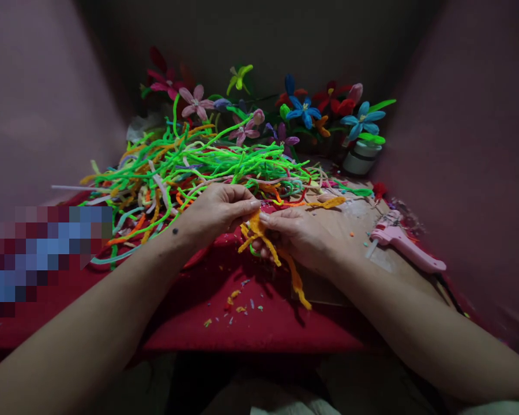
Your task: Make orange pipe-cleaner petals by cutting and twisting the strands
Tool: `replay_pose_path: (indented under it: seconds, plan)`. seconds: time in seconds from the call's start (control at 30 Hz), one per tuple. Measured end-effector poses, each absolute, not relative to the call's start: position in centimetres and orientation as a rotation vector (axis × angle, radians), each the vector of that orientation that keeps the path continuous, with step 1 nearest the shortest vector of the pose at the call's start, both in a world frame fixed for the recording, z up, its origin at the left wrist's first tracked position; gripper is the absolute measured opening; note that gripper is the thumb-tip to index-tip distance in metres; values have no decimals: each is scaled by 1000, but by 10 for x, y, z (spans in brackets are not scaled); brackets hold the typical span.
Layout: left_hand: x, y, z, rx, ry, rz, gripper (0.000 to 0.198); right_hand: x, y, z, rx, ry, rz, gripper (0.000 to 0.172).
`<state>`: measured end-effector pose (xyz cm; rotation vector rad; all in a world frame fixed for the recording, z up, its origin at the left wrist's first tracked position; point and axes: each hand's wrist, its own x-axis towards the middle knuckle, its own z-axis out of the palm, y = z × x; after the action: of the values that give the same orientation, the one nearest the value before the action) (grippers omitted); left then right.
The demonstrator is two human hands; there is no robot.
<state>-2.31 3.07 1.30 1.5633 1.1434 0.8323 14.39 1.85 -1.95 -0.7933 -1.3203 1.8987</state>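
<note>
My left hand (pixel 218 210) and my right hand (pixel 296 233) meet over the red cloth (pixel 207 323). Both pinch a bundle of orange pipe cleaners (pixel 259 227); its loose ends hang down and trail to the right toward the cloth. Just behind my hands lies a big tangled heap of pipe cleaners (pixel 190 167), mostly bright green with orange, pink and white ones mixed in.
Finished pipe-cleaner flowers (pixel 305 109) in pink, blue, red and green stand at the back. A white jar (pixel 361 157) sits at the back right. A pink glue gun (pixel 404 242) lies on a cardboard sheet (pixel 358 219) at right. Small cut scraps (pixel 237 302) dot the cloth.
</note>
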Motion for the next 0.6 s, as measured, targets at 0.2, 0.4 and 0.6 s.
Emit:
replay_pose_path:
  seconds: [0.2, 0.4, 0.6]
  plan:
    - [-23, 33, 11, 1468, 1082, 898, 23, 143, 20, -20, -851, -1236, 1813, 15]
    - [-25, 31, 12, 1373, 1107, 725, 19, 142, 26, -21, -857, -1126, 1669, 22]
    - [-23, 32, 9, 1347, 1098, 635, 16, 143, 27, -19, -835, -988, 1788, 21]
